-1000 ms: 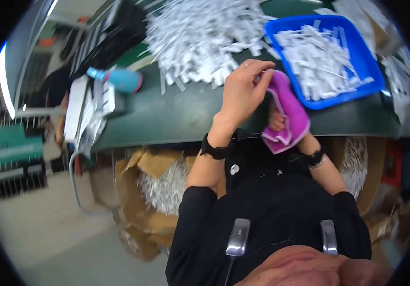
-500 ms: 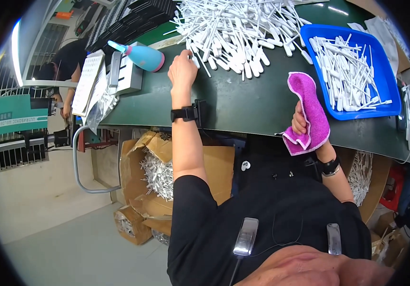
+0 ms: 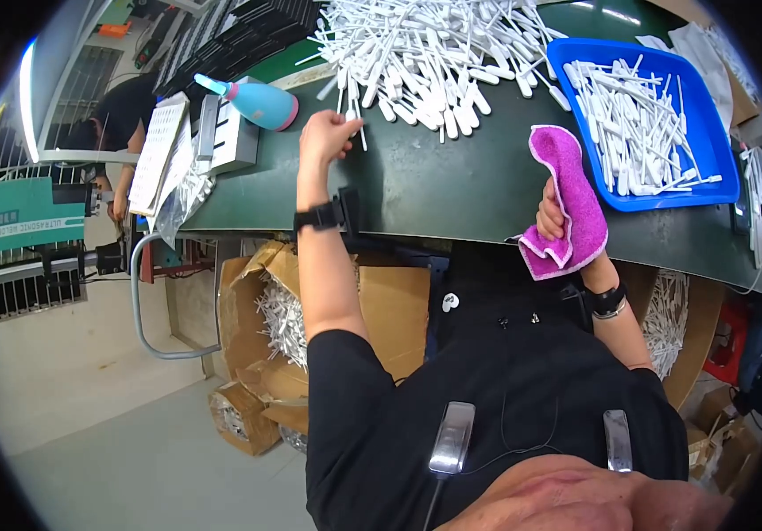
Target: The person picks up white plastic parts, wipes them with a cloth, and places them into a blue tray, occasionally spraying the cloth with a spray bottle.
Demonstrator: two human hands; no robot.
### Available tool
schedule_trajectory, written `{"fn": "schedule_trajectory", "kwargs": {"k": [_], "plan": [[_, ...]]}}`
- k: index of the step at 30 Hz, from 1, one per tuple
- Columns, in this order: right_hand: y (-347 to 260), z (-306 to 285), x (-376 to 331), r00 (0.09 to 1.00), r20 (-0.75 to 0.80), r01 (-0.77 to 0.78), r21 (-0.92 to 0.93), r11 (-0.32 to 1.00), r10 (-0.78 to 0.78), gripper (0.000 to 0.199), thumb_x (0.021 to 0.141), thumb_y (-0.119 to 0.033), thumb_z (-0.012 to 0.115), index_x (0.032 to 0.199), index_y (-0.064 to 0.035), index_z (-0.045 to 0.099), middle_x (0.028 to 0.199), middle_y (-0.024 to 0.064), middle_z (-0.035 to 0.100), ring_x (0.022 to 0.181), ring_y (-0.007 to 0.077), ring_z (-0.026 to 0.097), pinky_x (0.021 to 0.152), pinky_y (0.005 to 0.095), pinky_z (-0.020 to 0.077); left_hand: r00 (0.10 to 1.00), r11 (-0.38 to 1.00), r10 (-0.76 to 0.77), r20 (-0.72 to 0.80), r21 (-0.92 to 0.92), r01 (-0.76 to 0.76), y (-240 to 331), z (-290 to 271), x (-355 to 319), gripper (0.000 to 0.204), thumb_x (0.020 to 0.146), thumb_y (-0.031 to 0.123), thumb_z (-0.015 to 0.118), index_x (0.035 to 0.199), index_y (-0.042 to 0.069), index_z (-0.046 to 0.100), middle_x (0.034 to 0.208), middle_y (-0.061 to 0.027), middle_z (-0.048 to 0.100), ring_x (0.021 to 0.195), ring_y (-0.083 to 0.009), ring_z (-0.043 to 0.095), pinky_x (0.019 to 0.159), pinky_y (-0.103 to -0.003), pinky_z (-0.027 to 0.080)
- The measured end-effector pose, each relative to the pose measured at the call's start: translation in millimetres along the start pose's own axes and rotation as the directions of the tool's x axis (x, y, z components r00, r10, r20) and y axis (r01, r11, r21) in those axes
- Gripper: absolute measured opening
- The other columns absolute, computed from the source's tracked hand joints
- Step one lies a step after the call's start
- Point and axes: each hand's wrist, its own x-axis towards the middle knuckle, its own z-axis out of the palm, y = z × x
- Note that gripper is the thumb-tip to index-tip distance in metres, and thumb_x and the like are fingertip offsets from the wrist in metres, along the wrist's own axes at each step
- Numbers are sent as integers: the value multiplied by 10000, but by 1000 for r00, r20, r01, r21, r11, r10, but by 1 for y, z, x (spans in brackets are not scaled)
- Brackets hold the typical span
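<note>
While the left hand (image 3: 326, 137) pinches one white plastic stick (image 3: 359, 133) beside the heap (image 3: 434, 53) on the dark green tabletop (image 3: 434, 186) — the right hand (image 3: 551, 219) clenches a magenta cloth (image 3: 569, 199) at the tabletop's near edge.

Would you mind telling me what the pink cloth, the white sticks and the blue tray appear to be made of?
The pink cloth in the right hand looks like soft, fuzzy microfibre: it folds limply. The white sticks seem to be moulded plastic, smooth, uniform and matte. The blue tray looks like rigid plastic with a slightly glossy rim.
</note>
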Motion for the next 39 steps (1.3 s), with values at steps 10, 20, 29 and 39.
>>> {"fn": "schedule_trajectory", "kwargs": {"k": [10,20,29,39], "plan": [[-6,1,-1,998,-57,-33,56,998,36,267,976,-273,441,1023,-12,475,628,43,482,470,145,478,466,287,404,953,166,238,186,-975,149,46,55,-115,251,957,263,433,975,35,537,639,10,453,387,-70,329,324,-212,210],[-23,23,-7,847,-455,305,-8,952,-275,436,967,-213,457,1351,-23,378,1241,102,521,1146,244,514,1015,385,397,909,158,356,218,-973,171,89,121,-149,276,961,293,431,923,38,529,577,0,412,404,-69,321,344,-211,211],[-26,33,-15,930,-292,286,204,936,-221,406,977,-186,437,1355,-46,383,1273,99,505,1166,233,503,1023,387,398,884,232,402,239,-960,154,101,126,-159,287,981,281,392,936,33,528,573,1,410,404,-68,324,353,-205,224],[-52,-9,51,751,599,17,401,916,-276,400,930,-184,552,1287,-34,451,1140,65,570,1016,161,554,893,321,466,420,511,596,684,-727,459,113,150,-196,224,980,246,472,889,47,523,588,25,415,445,-54,350,417,-210,267]]}}
